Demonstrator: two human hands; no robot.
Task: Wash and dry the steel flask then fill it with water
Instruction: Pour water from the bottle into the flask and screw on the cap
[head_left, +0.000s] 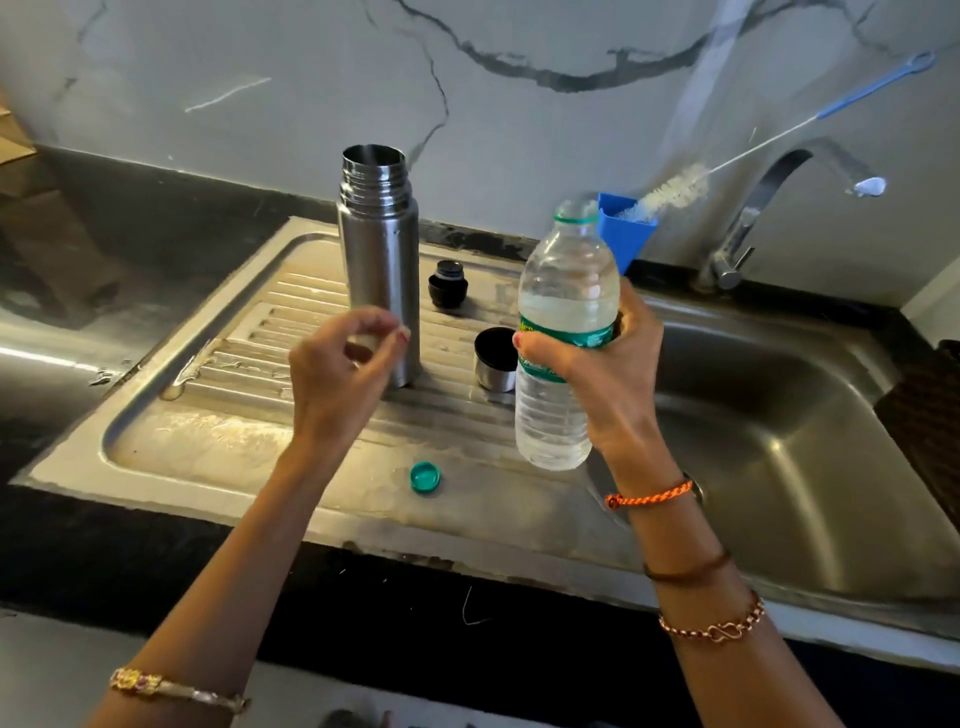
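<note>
- Right hand grip (597, 358) wrapped round clear plastic water bottle (563, 338), uncapped, partly full.
- Left hand grip (345, 358) loosely curled, holding nothing.
- Upright, capless steel flask (379, 249) on draining board (208, 441), wet-streaked.

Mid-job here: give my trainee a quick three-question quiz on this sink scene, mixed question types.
1. True or false: the steel flask stands upright and uncapped on the drainboard.
2. Which hand grips the water bottle? A) left hand B) right hand
3. Fill in: the green bottle cap lies on the ____.

Key: 1 true; 2 B; 3 drainboard.
</note>
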